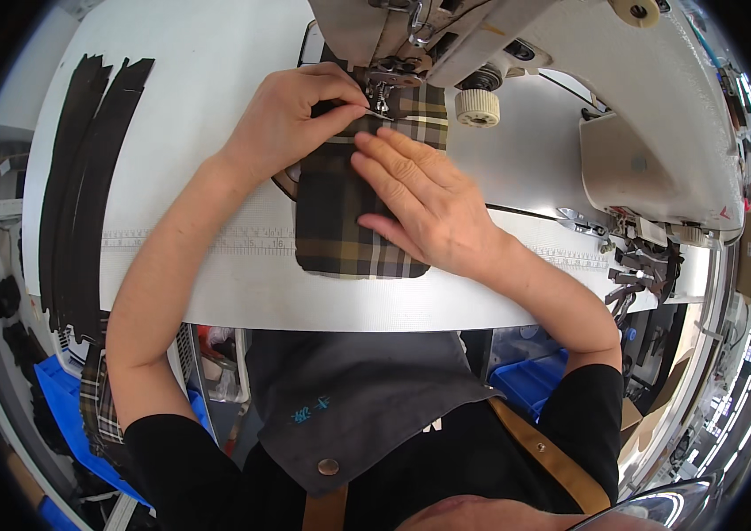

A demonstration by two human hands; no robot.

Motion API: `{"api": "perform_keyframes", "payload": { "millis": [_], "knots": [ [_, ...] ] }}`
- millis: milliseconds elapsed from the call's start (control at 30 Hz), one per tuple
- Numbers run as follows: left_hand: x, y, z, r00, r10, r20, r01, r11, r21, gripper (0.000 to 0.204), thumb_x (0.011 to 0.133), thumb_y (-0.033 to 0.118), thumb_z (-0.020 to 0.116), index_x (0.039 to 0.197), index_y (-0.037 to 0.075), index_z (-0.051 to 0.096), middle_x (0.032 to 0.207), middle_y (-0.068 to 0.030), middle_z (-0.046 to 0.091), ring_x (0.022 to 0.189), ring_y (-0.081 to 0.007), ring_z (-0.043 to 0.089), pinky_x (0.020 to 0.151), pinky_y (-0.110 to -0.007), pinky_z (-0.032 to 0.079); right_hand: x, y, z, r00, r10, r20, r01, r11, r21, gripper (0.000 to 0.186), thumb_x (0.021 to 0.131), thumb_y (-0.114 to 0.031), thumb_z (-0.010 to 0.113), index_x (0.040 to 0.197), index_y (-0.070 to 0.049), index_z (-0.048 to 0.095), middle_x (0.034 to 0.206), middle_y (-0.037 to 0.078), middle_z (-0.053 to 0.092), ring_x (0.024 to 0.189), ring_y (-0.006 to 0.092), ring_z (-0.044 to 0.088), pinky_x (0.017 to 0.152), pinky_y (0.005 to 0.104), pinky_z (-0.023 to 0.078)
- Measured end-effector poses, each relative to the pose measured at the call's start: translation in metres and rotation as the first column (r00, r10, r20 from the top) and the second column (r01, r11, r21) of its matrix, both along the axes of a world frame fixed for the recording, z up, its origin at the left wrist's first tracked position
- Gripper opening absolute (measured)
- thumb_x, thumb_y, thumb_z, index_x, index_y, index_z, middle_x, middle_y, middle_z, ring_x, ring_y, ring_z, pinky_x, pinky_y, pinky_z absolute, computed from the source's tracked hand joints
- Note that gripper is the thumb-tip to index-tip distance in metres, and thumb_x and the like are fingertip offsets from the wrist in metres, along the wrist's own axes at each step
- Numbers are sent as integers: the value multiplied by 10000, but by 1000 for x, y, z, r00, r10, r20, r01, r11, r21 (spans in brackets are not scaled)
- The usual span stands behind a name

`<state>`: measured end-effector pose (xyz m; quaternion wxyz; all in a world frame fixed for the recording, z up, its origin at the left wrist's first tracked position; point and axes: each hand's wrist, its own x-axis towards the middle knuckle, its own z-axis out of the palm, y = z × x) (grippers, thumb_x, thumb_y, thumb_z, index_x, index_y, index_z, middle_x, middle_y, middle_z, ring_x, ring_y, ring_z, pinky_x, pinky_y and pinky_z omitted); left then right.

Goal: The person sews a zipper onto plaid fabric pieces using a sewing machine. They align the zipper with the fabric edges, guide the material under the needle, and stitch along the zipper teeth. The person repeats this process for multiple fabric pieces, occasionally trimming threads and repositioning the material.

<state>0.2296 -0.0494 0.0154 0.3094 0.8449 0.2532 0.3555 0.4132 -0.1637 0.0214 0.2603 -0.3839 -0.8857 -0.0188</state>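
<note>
A piece of plaid fabric (340,208) in brown, black and yellowish tones lies flat on the white table, its far part under the sewing machine's presser foot (382,99). My left hand (291,115) is closed in a pinch just left of the foot. From its fingertips a thin, pale, pointed piece (379,114) reaches toward the foot; its exact kind is too small to tell. My right hand (424,199) rests flat on the fabric's right side, fingers stretched out and holding nothing. The needle's tip cannot be made out.
The sewing machine's head (659,97) looms over the far right. Long dark fabric strips (84,195) lie at the table's left. A printed ruler (199,241) crosses the tabletop. Small metal tools (641,270) cluster at the right edge. Blue bins (526,385) stand below.
</note>
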Motion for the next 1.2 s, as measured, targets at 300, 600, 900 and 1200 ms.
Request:
{"api": "perform_keyframes", "payload": {
  "millis": [300, 600, 900, 1200],
  "knots": [
    [1, 0, 7, 1000, 9, -30, -13, 987, -158, 131, 842, 113, 606, 884, -4, 649, 818, -77, 641, 741, -212, 616, 685, -298, 476, 1, -4, 3, 998, 42, 55, -35, 991, -131, 539, 757, -276, 697, 1182, 25, 558, 1283, 168, 521, 1171, 324, 507, 918, 404, 448],
    [-1, 0, 2, 999, 2, -41, -4, 999, -37, 138, 844, 137, 598, 878, 15, 655, 839, -78, 643, 761, -235, 621, 689, -308, 486, -1, 0, 4, 998, 59, -3, -59, 991, -121, 499, 745, -278, 711, 1117, 36, 601, 1211, 178, 566, 1122, 297, 521, 908, 374, 445],
    [-5, -2, -7, 996, 10, -94, 22, 942, 334, 86, 807, 113, 617, 863, 67, 662, 854, -20, 628, 757, -218, 619, 670, -318, 510, -1, 1, 6, 997, 68, -33, -71, 990, -119, 432, 760, -213, 697, 1101, 35, 604, 1196, 172, 573, 1086, 296, 538, 880, 364, 455],
    [-5, -5, -4, 992, 13, -126, 51, 869, 493, 127, 752, 67, 652, 876, 93, 661, 879, 15, 607, 751, -188, 607, 641, -299, 520, 24, 33, -6, 983, -155, -102, 143, 983, -114, 389, 761, 46, 591, 1120, -100, 627, 1115, 68, 627, 931, 250, 637, 704, 306, 545]
  ]
}}
